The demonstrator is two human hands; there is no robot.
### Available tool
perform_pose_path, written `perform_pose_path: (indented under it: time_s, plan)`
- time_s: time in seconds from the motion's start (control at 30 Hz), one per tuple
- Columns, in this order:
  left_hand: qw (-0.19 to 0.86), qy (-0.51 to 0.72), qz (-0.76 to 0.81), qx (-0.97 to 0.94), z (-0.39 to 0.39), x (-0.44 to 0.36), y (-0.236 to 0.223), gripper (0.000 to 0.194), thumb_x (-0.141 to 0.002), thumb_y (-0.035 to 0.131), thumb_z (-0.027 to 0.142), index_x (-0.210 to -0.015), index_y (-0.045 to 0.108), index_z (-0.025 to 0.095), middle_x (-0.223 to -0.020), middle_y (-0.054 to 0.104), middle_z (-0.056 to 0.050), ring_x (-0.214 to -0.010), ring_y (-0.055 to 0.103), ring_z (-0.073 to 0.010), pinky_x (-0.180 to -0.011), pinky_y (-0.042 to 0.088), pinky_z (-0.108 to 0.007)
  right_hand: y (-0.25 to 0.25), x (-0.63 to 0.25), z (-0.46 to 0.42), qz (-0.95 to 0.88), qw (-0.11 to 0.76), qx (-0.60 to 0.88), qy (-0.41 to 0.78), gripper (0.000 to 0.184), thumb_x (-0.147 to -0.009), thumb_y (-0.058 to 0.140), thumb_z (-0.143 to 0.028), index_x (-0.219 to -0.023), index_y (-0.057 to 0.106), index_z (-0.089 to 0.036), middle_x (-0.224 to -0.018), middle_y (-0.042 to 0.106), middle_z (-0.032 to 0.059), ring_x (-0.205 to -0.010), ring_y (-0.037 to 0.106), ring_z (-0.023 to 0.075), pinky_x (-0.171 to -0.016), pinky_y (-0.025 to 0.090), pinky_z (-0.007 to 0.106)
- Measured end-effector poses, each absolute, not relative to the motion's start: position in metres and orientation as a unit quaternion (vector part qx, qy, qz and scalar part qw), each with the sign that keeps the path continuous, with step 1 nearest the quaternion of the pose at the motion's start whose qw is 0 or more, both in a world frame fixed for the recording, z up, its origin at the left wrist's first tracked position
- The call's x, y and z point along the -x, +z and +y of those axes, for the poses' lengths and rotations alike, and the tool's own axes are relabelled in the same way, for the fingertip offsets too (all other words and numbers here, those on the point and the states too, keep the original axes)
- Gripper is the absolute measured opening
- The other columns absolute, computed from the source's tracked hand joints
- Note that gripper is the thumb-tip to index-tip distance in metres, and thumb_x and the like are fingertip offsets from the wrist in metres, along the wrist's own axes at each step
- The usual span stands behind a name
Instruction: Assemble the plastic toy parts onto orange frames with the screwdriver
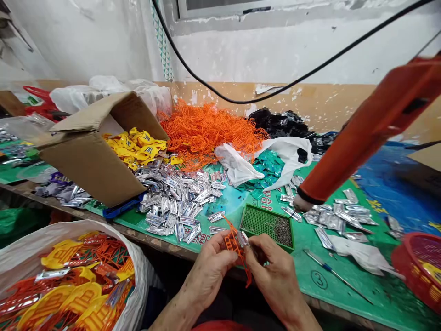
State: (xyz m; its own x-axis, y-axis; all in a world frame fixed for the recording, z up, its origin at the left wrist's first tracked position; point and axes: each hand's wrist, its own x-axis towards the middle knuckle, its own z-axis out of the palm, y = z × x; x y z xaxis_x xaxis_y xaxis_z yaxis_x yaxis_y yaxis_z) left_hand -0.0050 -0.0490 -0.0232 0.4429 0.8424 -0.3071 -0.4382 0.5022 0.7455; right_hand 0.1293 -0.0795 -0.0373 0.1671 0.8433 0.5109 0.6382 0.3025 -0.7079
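Near the table's front edge, my left hand (pixel 214 267) pinches an orange plastic frame (pixel 233 243) between thumb and fingers. My right hand (pixel 272 269) is closed on a small silvery metal piece (pixel 242 239) and presses it against the frame's upper right side. Just beyond my hands sits a green tray (pixel 257 217) with a heap of tiny metal screws (pixel 283 231) in its right part. A pile of silvery metal pieces (pixel 175 197) lies to the left of the tray. My right fingertips are partly hidden behind the right hand.
An orange electric screwdriver (pixel 365 128) hangs at right, its tip near the tray. A cardboard box (pixel 89 161) with yellow parts (pixel 138 147) leans at left. Orange frames (pixel 210 128) are heaped behind. A white sack (pixel 138 262) stands front left, a screwdriver (pixel 337 276) and red basket (pixel 418 262) right.
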Motion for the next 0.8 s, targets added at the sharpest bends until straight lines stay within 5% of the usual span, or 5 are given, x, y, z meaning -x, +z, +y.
perform_pose_path:
  time_s: [0.37,0.57,0.8]
  plan:
    - [0.772,0.383,0.344,-0.373,-0.051,0.007,-0.028,0.036,-0.071,0.062,0.006,-0.105,0.07,0.016,-0.103,0.071,-0.007,-0.1,0.061,-0.0225,-0.093,0.044,-0.032,-0.051,-0.128,-0.078,-0.584,0.492,0.607,0.218,0.017,-0.089,0.053,-0.026,-0.077,0.061,-0.018,-0.065,0.057,0.0008,-0.054,0.054,0.0131,-0.048,0.044,0.024]
    - [0.775,0.383,0.321,-0.388,-0.052,0.007,-0.03,0.041,-0.073,0.058,0.003,-0.109,0.069,0.017,-0.105,0.071,-0.006,-0.101,0.062,-0.0215,-0.094,0.043,-0.032,-0.047,-0.127,-0.081,-0.645,0.504,0.567,0.088,0.013,-0.089,0.053,-0.015,-0.079,0.061,-0.018,-0.066,0.054,0.0003,-0.055,0.054,0.0113,-0.05,0.045,0.022]
    - [0.767,0.383,0.313,-0.408,-0.051,0.008,-0.032,0.03,-0.082,0.058,0.017,-0.11,0.068,0.017,-0.101,0.069,-0.005,-0.09,0.06,-0.0175,-0.083,0.045,-0.028,-0.063,-0.118,-0.089,-0.724,0.405,0.558,-0.015,0.038,-0.093,0.045,-0.014,-0.129,0.054,-0.015,-0.091,0.061,0.0103,-0.07,0.065,0.0169,-0.055,0.056,0.025]
